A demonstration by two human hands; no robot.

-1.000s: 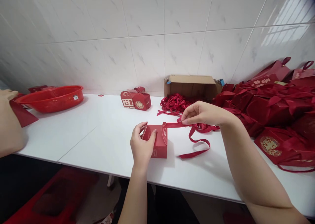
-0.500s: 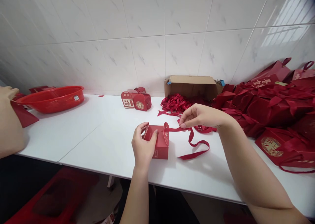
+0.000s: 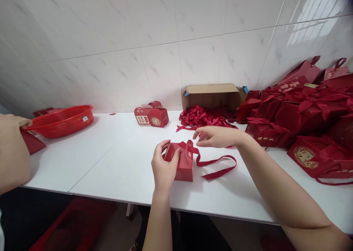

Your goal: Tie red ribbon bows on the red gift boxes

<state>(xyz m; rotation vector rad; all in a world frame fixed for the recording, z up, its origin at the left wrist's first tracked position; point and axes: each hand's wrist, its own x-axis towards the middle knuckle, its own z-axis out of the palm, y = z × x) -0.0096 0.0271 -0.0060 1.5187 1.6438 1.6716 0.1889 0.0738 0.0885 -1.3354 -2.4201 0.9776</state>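
Note:
My left hand (image 3: 164, 166) grips a small red gift box (image 3: 185, 167) standing on the white table, its thumb on the near top and its fingers over the left side. A dark red ribbon (image 3: 220, 159) passes through the box's right flap, with a short end showing inside the flap. The long end curls on the table to the right. Just above and right of that flap hovers my right hand (image 3: 205, 137), fingers apart and bent, with nothing seen between them.
Behind are two red boxes (image 3: 151, 115) and a cardboard box (image 3: 212, 89) with a heap of ribbons (image 3: 197, 117) spilling out. Many finished-looking red boxes (image 3: 309, 111) pile up at right. A red basin (image 3: 63, 122) stands left, beside another person's arm (image 3: 12, 151).
My right hand has let go of the ribbon and moved slightly left. The ribbon now droops from the flap. My left hand still holds the box.

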